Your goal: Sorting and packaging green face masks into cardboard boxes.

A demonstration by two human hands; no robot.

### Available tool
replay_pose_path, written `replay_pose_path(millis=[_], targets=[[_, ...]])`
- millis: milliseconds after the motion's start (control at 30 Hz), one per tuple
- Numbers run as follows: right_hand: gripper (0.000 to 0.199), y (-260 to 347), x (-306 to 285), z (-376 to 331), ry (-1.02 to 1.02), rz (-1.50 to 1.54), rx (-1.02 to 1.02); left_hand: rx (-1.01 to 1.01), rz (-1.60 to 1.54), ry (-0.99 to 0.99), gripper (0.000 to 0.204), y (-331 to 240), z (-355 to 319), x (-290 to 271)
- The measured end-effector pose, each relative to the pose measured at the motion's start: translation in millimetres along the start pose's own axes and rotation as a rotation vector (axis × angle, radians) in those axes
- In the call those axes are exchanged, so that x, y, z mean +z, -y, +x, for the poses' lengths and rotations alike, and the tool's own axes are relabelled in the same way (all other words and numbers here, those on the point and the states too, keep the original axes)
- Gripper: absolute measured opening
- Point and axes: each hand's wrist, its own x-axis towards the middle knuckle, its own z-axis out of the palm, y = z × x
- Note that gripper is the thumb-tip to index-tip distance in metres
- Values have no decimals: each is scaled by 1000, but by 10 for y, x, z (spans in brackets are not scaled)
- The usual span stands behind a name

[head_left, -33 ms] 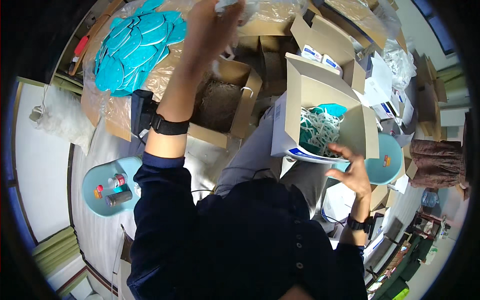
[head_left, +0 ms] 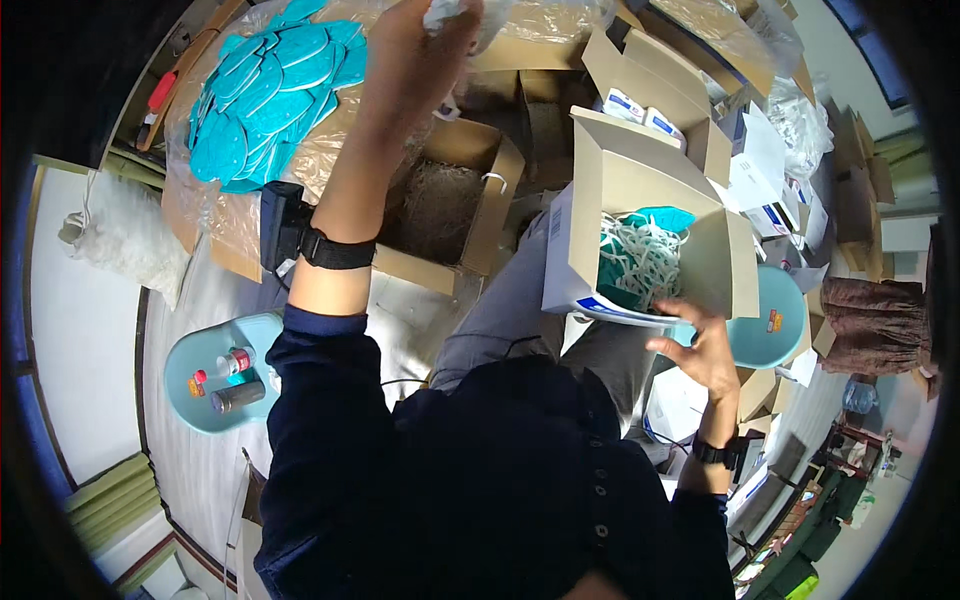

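My left hand (head_left: 425,45) is raised at the top edge, over the far boxes, its fingers curled and partly cut off. Against them is something whitish and crumpled (head_left: 447,14), too unclear to name. My right hand (head_left: 706,350) is at the near right edge of an open white carton (head_left: 568,250). Its fingertips reach the carton's rim, and the thumb stands apart below. Inside the carton lie teal face masks (head_left: 665,218) with a tangle of white ear straps (head_left: 640,255). A big pile of teal mask pieces (head_left: 275,95) lies on plastic film to the far left.
A brown cardboard box (head_left: 480,225) stands open beyond my knees. Another open carton (head_left: 650,70) holds small white packs. Blue basins flank me, the left basin (head_left: 185,365) with bottles, the right basin (head_left: 765,340) behind my right hand. White cartons (head_left: 750,160) crowd the right.
My left hand has shifted slightly left, and the whitish thing at it shows a little differently. My right hand has moved slightly left and down along the carton's edge.
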Motion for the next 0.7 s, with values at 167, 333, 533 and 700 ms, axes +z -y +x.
replay_pose_path(millis=[167,333,533,700], targets=[[6,117,180,-73,-124,-29,-128,65,269,-61,23,704,-148,81],[12,352,233,-134,14,-114,-281,-52,348,490,52,1748,-729,195],[19,412,175,-170,250,-47,-231,119,669,556,69,1668,-587,194],[23,330,174,-120,235,-15,-221,73,338,689,43,105,-118,733]])
